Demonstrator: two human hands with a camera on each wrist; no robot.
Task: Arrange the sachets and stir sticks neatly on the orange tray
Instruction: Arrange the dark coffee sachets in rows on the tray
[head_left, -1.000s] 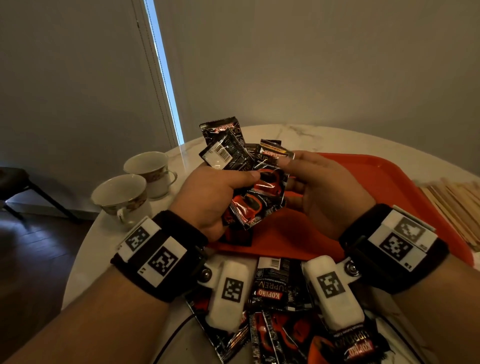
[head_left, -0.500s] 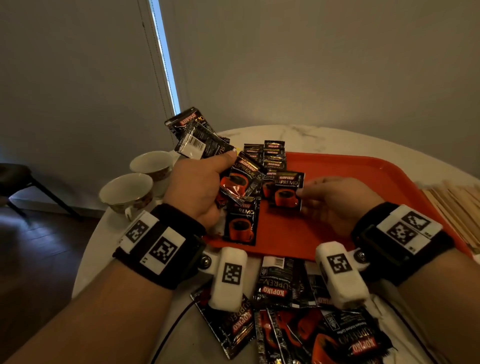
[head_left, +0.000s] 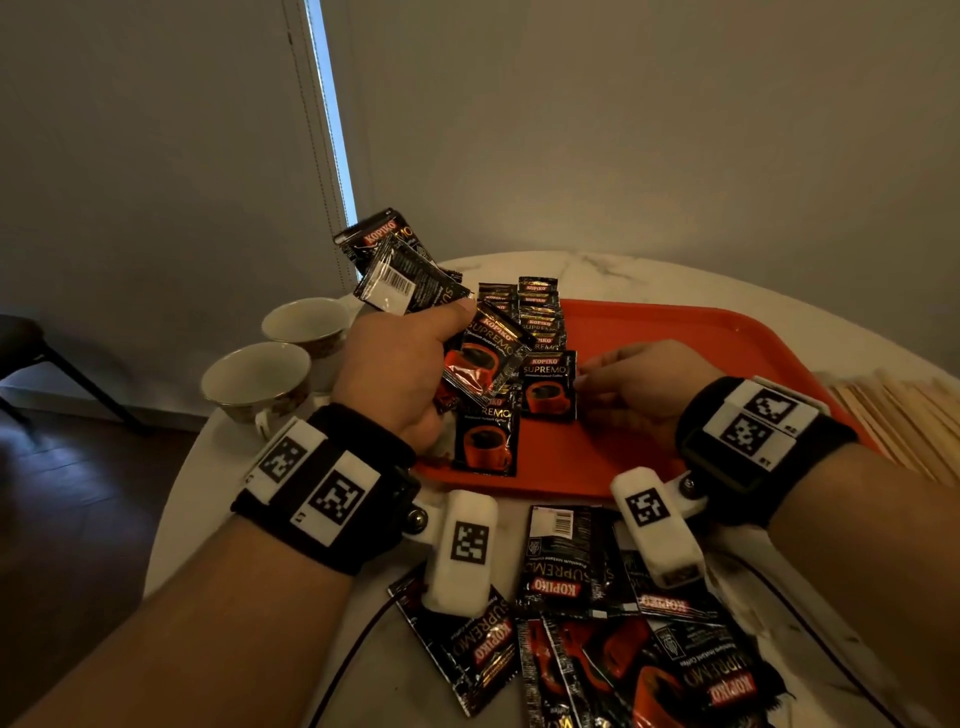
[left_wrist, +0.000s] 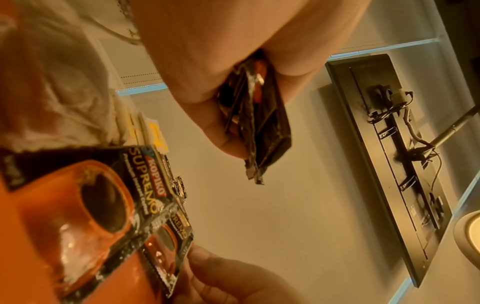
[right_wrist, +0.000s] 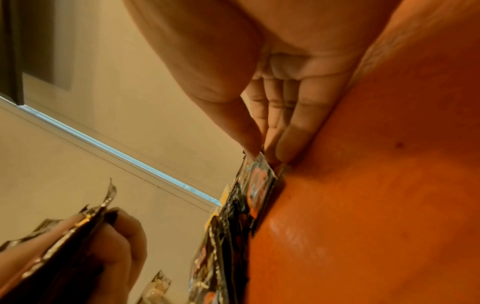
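My left hand (head_left: 457, 332) grips a fanned bundle of black coffee sachets (head_left: 400, 270) above the left end of the orange tray (head_left: 675, 338). In the left wrist view the bundle (left_wrist: 262, 127) sticks out of the curled fingers. My right hand (head_left: 582, 376) pinches the right edge of one sachet (head_left: 549, 387) that lies flat on the tray; in the right wrist view the thumb and fingertips (right_wrist: 285, 144) close on that sachet (right_wrist: 259, 185). A row of overlapping sachets (head_left: 537, 312) lies behind it and another sachet (head_left: 485, 441) in front. Wooden stir sticks (head_left: 904, 415) lie right of the tray.
Several loose sachets (head_left: 597, 582) are scattered on the marble table in front of the tray, under my wrists. Two teacups (head_left: 254, 379) (head_left: 306, 319) stand left of the tray near the table edge. A cable runs across the table's front.
My right hand drew one sachet away from the bundle and lowered it flat onto the tray. My left hand lifted the bundle up and to the left.
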